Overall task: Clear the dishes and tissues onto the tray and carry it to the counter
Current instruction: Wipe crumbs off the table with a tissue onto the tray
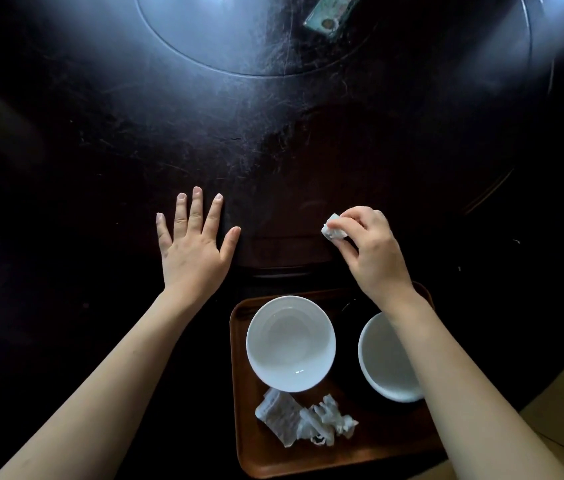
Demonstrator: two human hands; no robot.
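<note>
Right hand point(372, 247) pinching a crumpled tissue point(334, 230) above the tabletop point(100, 150), just beyond the tray's point(239, 393) far edge; left hand point(194, 244) open, flat, empty. Two bowls point(291, 342) and used tissues point(303, 419) already sit on the tray. Risk: the light wad may slip from the loose pinch, or the forearm may clip the right bowl.

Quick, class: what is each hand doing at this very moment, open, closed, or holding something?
Left hand: open, fingers spread flat over the dark table, holding nothing.
Right hand: closed, fingers pinching a crumpled tissue.
</note>
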